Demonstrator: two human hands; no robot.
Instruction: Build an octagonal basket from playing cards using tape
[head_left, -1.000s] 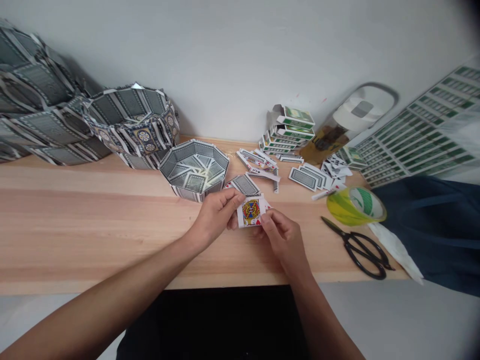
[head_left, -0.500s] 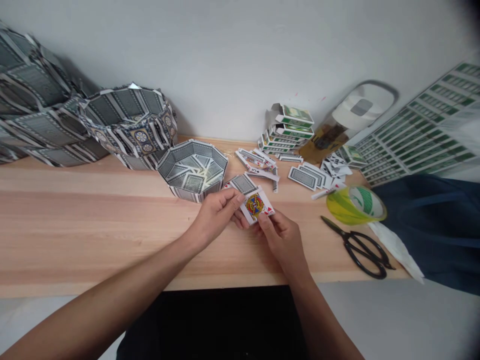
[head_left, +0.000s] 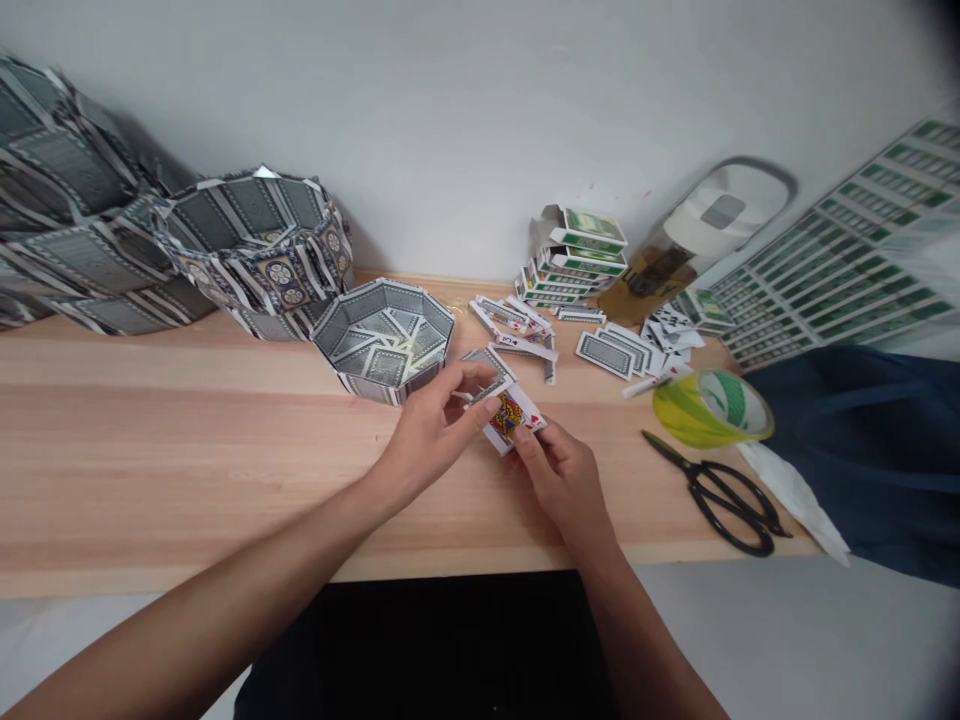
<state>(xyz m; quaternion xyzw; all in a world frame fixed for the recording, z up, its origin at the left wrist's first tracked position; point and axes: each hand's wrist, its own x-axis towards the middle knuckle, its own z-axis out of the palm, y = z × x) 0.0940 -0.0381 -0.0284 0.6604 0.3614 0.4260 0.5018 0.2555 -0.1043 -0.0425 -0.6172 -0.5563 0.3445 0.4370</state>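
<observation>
Folded playing cards [head_left: 507, 414] are held between my two hands above the table, a red-suit picture card facing up and a grey patterned back showing behind it. My right hand [head_left: 564, 473] is closed on their lower right edge, thumb on top. My left hand [head_left: 442, 420] grips the left side with its thumb on the face and its fingers curled over the far part. Just beyond my left hand stands a shallow many-sided bowl [head_left: 352, 372] built of folded cards. Several loose folded cards [head_left: 525, 340] lie behind the held ones.
Larger card baskets [head_left: 281, 280] and a stacked card structure [head_left: 90, 250] stand at left. Card boxes [head_left: 581, 255], a bottle [head_left: 667, 250] and more cards [head_left: 611, 355] are at the back right. Yellow tape [head_left: 709, 408], black scissors [head_left: 720, 495] and dark blue cloth [head_left: 862, 450] lie right.
My left hand's fingers have lifted and moved over the far part of the cards, and its thumb has shifted right on the face. My right hand keeps its hold, nearly still.
</observation>
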